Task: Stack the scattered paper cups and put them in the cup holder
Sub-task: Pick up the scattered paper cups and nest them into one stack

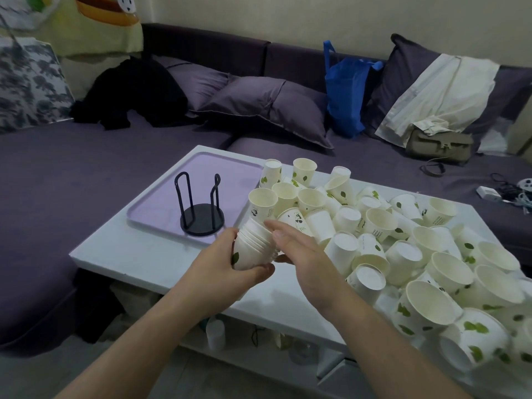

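Purple sofa cushions fill the far background, and a white low table (149, 254) is seen in front of them, its right half heaped with loose paper cups (403, 246), some upright, some tipped or upside down. On the table's far left a lilac tray (161, 197) carries the black wire cup holder (201, 208), which stands with nothing in it. A nested stack of cups (253, 240) is gripped near its base by the left hand (227, 266), fingers and thumb curled round it, its open end tilted toward the pile. The right hand (299, 254) is held against the stack's right side, fingers fairly straight; whether anything is pinched cannot be told. Stacking is judged to be in hand, with most cups left. Next, another loose cup should be taken from the pile and slid onto the stack, kept in line so the rims seat
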The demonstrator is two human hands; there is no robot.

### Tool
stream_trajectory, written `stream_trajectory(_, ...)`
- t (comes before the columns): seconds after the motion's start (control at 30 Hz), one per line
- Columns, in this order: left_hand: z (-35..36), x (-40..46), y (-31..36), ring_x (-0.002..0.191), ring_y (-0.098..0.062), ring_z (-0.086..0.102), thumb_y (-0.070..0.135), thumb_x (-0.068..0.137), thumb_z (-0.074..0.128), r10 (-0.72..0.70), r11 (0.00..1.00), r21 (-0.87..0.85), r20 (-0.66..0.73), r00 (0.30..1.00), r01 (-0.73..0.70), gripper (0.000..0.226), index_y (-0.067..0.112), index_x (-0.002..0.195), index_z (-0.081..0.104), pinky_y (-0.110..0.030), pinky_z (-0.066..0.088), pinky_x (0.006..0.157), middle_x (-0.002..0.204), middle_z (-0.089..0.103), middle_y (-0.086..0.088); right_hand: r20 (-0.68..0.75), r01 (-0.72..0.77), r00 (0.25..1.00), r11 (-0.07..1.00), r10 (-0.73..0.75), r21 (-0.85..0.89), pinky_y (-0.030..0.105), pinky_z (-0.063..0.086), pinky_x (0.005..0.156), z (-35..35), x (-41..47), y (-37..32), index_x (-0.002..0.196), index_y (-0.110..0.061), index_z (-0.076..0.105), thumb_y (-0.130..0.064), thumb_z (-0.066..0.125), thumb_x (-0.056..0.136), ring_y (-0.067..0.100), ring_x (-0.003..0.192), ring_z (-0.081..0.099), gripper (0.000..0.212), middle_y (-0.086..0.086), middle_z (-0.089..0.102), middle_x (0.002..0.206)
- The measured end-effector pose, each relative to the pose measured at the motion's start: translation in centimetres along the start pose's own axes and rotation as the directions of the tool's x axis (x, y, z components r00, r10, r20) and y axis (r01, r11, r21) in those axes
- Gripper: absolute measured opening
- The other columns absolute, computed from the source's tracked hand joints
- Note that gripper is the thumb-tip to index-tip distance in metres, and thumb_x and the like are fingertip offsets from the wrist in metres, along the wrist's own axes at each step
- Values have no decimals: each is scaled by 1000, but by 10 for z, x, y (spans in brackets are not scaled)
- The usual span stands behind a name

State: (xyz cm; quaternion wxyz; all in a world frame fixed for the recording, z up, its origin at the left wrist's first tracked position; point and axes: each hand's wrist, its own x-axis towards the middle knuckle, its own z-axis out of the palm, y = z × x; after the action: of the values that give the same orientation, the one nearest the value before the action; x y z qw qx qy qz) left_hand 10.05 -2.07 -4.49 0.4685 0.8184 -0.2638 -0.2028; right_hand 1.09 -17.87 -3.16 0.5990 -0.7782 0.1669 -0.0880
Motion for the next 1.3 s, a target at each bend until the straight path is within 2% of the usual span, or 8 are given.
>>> stream_trajectory(0.27, 11, -1, 13, 87, -2, 72, 67, 76, 79, 57, 997, -49, 2, 998, -56, 62, 40, 127, 56, -13, 51, 65, 105, 71, 17, 85, -7, 996, 999, 11, -54, 27, 44, 116, -15, -10, -3, 142, -37, 65, -49, 48, 108, -8, 130, 55, 40, -31, 65, 134)
stream_trajectory(0.4, 23, 2, 25, 91, -7, 73, 72, 75, 72, 53, 995, -85, 12, 998, -52, 65, 39, 129, 58, -20, 56, 71, 110, 73, 14, -209, 14, 975, 955, -79, -297, 38, 55, 95, -50, -23, -8, 113, -35, 71, -43, 55, 106, 1, 101, 65, 19, -20, 72, 105)
stream_trajectory(0.5, 31, 5, 29, 99, -9, 72, 66, 83, 75, 50, 996, -80, 38, 998, -47, 62, 38, 134, 57, -31, 60, 81, 116, 71, 16, -387, -168, 912, 735, -138, -657, 44, 57, 84, -84, -34, -8, 101, -30, 63, -45, 63, 95, 15, 94, 65, 16, -13, 68, 102)
stream_trajectory(0.67, 46, 3, 33, 102, -8, 72, 63, 85, 78, 64, 995, -79, 70, 995, -59, 59, 40, 135, 57, -35, 63, 87, 118, 72, 17, -310, -316, 949, 257, 64, -914, 44, 42, 105, -106, -47, 9, 124, -26, 58, -62, 59, 87, 28, 117, 62, 51, -2, 67, 121)
stream_trajectory(0.9, 55, 2, 35, 99, -5, 72, 61, 86, 79, 54, 995, -85, 92, 994, -47, 52, 42, 129, 58, -31, 59, 83, 114, 73, 19, -171, -197, 979, 282, 113, -939, 38, 44, 97, -112, -52, 22, 119, -30, 54, -37, 72, 85, 24, 108, 63, 39, -5, 65, 114)
stream_trajectory(1.07, 53, 5, 36, 101, -7, 73, 61, 86, 79, 54, 995, -83, 87, 995, -47, 53, 41, 131, 59, -36, 61, 88, 116, 74, 17, -256, -270, 956, 763, 141, -588, 39, 54, 62, -132, -55, -1, 105, -30, 47, -31, 78, 81, 20, 74, 64, 40, 2, 67, 96)
stream_trajectory(1.17, 53, 3, 34, 104, -8, 72, 60, 86, 80, 53, 996, -83, 106, 993, -44, 57, 41, 135, 58, -39, 61, 92, 119, 73, 17, -292, -82, 952, 996, 86, 27, 46, 58, 72, -141, -49, 3, 118, -18, 60, -23, 82, 75, 26, 82, 71, 48, 19, 70, 114)
stream_trajectory(1.3, 54, 1, 36, 107, -9, 71, 60, 84, 79, 67, 995, -86, 143, 987, -55, 60, 41, 137, 56, -33, 59, 91, 122, 71, 18, -145, -3, 978, 700, 151, 714, 48, 58, 94, -132, -43, 6, 135, 5, 64, -15, 74, 82, 42, 111, 73, 58, 22, 73, 122)
